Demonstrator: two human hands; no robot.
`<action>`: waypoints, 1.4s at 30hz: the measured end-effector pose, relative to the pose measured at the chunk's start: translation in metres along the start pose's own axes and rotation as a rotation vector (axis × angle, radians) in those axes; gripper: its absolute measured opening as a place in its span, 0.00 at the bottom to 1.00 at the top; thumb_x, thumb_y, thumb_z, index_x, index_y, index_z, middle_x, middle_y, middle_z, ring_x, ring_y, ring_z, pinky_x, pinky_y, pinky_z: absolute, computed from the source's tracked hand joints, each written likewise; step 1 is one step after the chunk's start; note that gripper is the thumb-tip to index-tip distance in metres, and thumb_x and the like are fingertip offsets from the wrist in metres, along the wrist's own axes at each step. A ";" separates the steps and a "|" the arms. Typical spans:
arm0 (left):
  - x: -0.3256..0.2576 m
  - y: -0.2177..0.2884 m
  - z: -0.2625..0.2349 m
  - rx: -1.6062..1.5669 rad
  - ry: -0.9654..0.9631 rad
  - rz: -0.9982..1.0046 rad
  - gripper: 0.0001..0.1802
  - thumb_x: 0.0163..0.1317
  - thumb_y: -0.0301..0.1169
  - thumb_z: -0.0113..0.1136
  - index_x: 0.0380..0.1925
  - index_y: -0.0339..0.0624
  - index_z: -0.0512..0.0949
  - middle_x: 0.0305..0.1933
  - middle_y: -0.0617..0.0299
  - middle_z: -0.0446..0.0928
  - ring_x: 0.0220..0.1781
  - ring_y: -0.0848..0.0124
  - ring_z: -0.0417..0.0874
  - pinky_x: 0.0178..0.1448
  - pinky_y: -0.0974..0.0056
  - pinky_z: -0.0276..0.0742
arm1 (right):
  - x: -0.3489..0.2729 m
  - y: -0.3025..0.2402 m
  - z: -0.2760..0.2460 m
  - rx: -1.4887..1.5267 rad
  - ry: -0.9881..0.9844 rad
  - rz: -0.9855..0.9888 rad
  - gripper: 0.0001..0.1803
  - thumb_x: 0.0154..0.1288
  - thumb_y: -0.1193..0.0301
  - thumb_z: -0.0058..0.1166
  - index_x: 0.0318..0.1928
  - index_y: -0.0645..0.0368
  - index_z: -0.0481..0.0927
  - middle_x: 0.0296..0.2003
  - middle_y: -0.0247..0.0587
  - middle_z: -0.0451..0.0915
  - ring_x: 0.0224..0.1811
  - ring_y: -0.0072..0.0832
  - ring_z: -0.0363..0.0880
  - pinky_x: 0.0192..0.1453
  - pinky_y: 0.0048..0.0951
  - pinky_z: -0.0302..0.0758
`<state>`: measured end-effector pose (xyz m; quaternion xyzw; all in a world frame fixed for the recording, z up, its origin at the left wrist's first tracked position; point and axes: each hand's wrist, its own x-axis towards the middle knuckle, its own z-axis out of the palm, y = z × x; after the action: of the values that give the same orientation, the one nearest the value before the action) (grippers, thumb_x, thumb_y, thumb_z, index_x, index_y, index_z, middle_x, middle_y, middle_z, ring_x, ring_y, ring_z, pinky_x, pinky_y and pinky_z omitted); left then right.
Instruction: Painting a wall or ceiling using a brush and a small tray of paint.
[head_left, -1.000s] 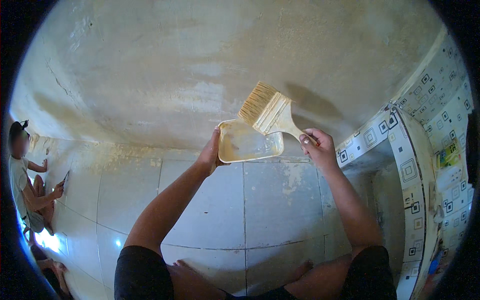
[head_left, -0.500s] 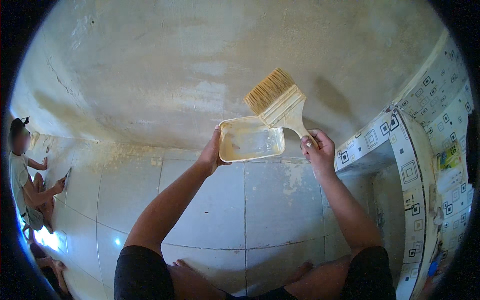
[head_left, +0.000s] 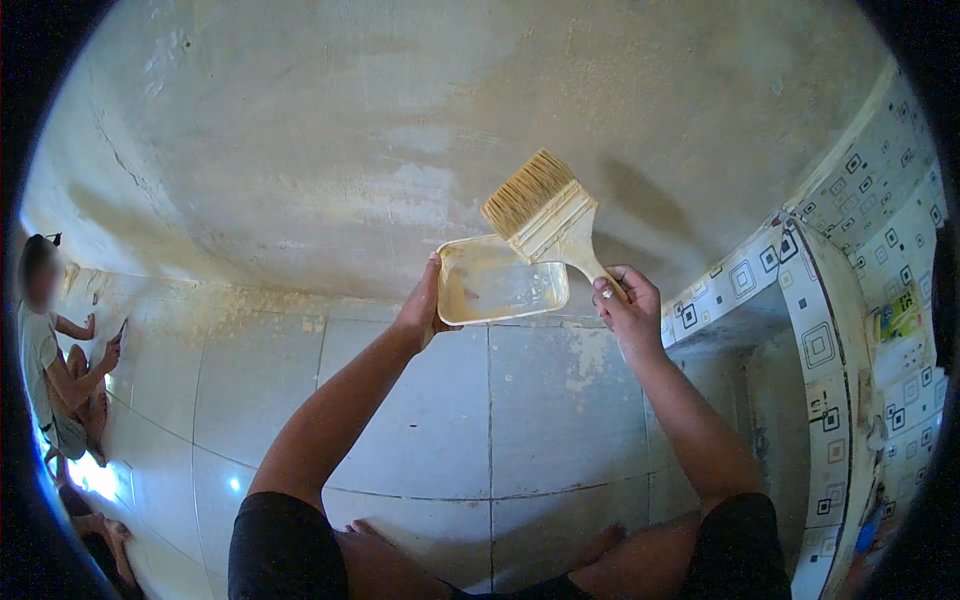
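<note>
My left hand (head_left: 420,312) grips the left edge of a shallow clear rectangular plastic tray (head_left: 503,282) with a pale yellowish liquid in it, held up in front of a bare grey plastered wall (head_left: 400,130). My right hand (head_left: 628,305) holds the wooden handle of a wide flat paintbrush (head_left: 545,215). The brush is tilted up to the left, its light bristles above the tray's far right corner and clear of the liquid.
Pale floor tiles (head_left: 420,420) spread below, stained along the wall's foot. A tiled ledge with black square patterns (head_left: 820,320) rises at the right. A person (head_left: 55,370) crouches at the far left by the wall. My knees show at the bottom edge.
The brush has lifted out of the tray and swung upward, bristles now higher and pointing up-left. The tray has stayed almost in place in my left hand.
</note>
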<state>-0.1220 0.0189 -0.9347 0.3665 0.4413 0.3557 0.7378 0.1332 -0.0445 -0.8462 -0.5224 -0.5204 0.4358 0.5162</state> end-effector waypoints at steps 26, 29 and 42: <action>0.013 -0.001 -0.028 -0.125 0.065 0.037 0.37 0.56 0.65 0.33 0.45 0.45 0.72 0.38 0.59 0.75 0.37 0.68 0.77 0.37 0.61 0.75 | 0.006 -0.155 0.029 -1.066 0.382 -0.770 0.16 0.58 0.74 0.50 0.48 0.62 0.74 0.37 0.54 0.78 0.39 0.38 0.80 0.44 0.31 0.73; 0.010 -0.003 -0.028 -0.104 0.058 0.027 0.37 0.56 0.64 0.33 0.44 0.44 0.72 0.38 0.59 0.76 0.38 0.67 0.78 0.37 0.60 0.76 | 0.005 -0.172 0.064 -0.982 0.251 -0.751 0.16 0.58 0.75 0.50 0.48 0.61 0.74 0.36 0.54 0.78 0.38 0.36 0.80 0.43 0.30 0.73; 0.006 -0.003 -0.024 -0.119 0.074 0.040 0.36 0.56 0.64 0.35 0.47 0.45 0.71 0.39 0.59 0.75 0.38 0.67 0.78 0.36 0.59 0.77 | 0.028 -0.151 -0.013 -1.086 0.338 -0.310 0.16 0.61 0.68 0.47 0.48 0.62 0.73 0.36 0.47 0.79 0.36 0.31 0.77 0.44 0.28 0.71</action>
<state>-0.1413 0.0274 -0.9480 0.3172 0.4391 0.4092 0.7343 0.1345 -0.0286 -0.6930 -0.6919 -0.6498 -0.0629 0.3084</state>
